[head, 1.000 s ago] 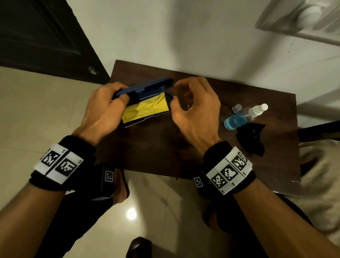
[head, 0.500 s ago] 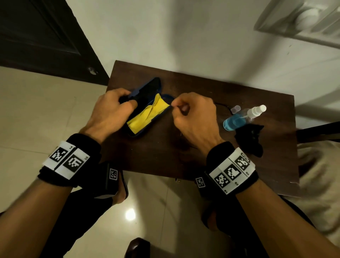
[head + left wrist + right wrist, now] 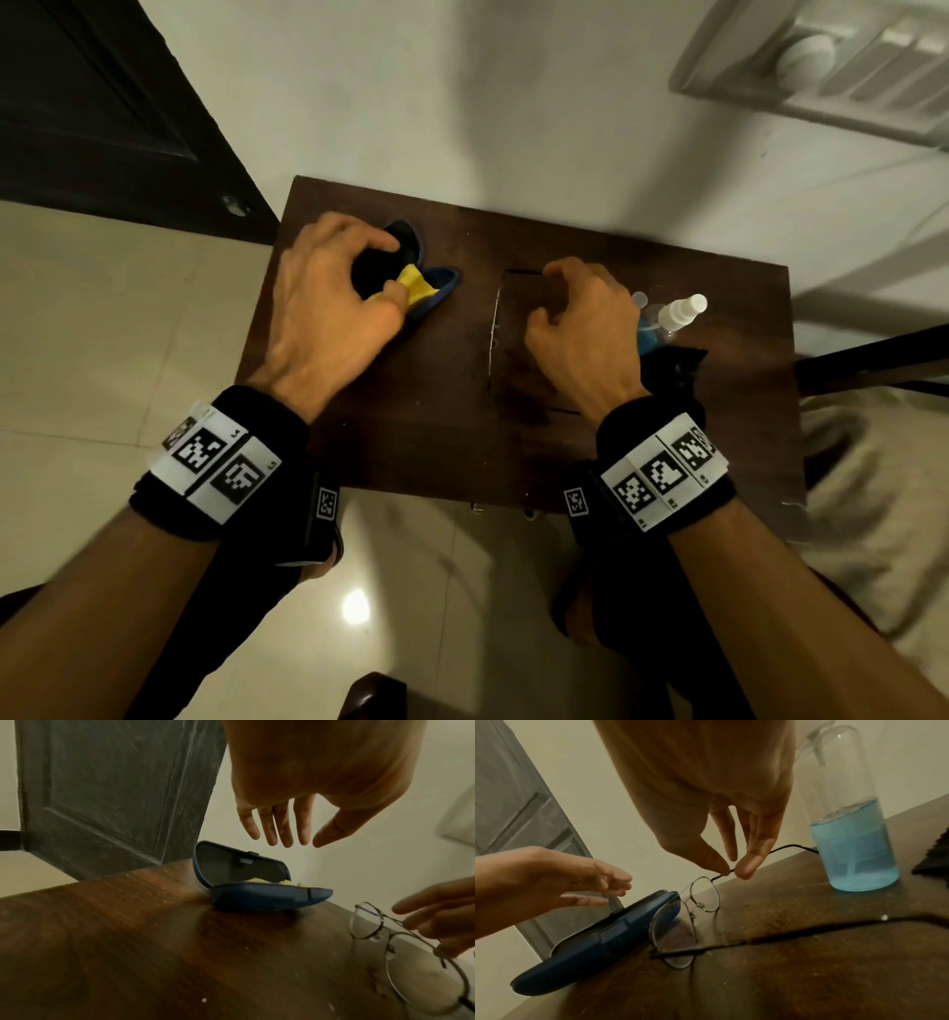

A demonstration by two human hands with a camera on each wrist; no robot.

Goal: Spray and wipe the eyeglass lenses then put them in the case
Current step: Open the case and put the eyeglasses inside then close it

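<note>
A dark blue eyeglass case (image 3: 441, 290) lies open at the table's far left, with a yellow cloth (image 3: 417, 288) inside. My left hand (image 3: 334, 308) hovers just above the case (image 3: 257, 894) with its fingers (image 3: 280, 829) relaxed and touching nothing. Thin metal-framed eyeglasses (image 3: 704, 894) rest on the table right of the case, temples unfolded. My right hand (image 3: 731, 871) pinches one temple near the hinge between thumb and fingertip. In the head view the right hand (image 3: 580, 329) covers most of the eyeglasses (image 3: 495, 329).
A spray bottle (image 3: 667, 318) half full of blue liquid stands right of my right hand, with a black cloth (image 3: 672, 370) beside it. The small dark wooden table (image 3: 436, 437) stands against a white wall. A dark door is at the left.
My left hand has let go of the case, which now lies open on the table. My right hand has moved right from the case to the eyeglasses and pinched a temple.
</note>
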